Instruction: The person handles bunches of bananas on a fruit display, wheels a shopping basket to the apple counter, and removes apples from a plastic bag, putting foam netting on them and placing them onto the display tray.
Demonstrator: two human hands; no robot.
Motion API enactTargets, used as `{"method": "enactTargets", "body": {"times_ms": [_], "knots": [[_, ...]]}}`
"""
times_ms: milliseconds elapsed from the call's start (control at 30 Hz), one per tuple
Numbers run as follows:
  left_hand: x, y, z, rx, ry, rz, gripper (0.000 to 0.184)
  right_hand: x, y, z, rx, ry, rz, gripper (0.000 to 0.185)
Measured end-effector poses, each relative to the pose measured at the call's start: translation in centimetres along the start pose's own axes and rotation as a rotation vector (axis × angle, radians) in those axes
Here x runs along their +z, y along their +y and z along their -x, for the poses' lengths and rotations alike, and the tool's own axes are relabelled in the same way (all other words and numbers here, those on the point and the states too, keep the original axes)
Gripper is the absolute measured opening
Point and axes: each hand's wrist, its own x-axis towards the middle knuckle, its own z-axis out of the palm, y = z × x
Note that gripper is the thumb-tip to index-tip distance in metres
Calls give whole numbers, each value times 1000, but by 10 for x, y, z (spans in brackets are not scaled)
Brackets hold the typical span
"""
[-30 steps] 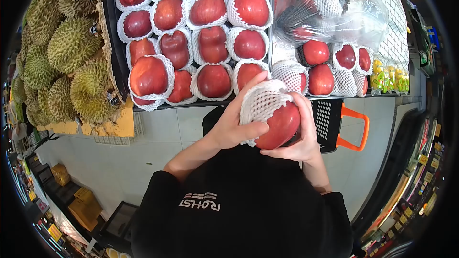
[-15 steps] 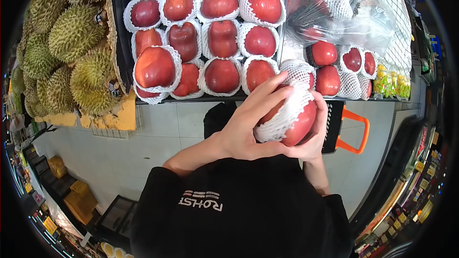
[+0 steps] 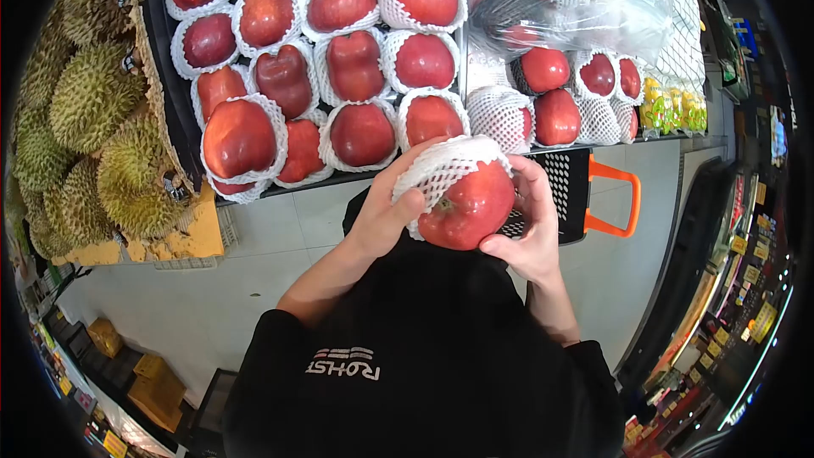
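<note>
A large red apple with a white foam net around its left and upper side is held in front of the chest. My left hand grips it from the left through the net, thumb on the near side. From the right, my right hand curls round the bare red skin, its thumb at the lower edge. Just beyond the hands, rows of netted apples fill a black tray. One netted apple sits on top of others at the tray's near left corner.
Spiky durians are piled on the left. At the right lie more apples, a clear plastic bag and small yellow packets. A black basket with an orange handle stands below the display's edge.
The apple has turned in my hands, so more bare skin and its dimpled end now face the camera. The net has shifted to the left side. The display has shifted left in view.
</note>
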Motion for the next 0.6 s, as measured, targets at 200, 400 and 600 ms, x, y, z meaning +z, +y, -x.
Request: {"method": "enactTargets", "body": {"times_ms": [200, 400, 600], "knots": [[5, -2, -6, -200, -90, 28, 85, -16, -20, -6, -421, -178, 479, 103], [17, -5, -7, -157, -105, -258, 90, -24, -10, -7, -473, -186, 468, 106], [43, 3, -12, -97, -62, -532, 64, -45, 4, 1, -467, -111, 344, 107]]}}
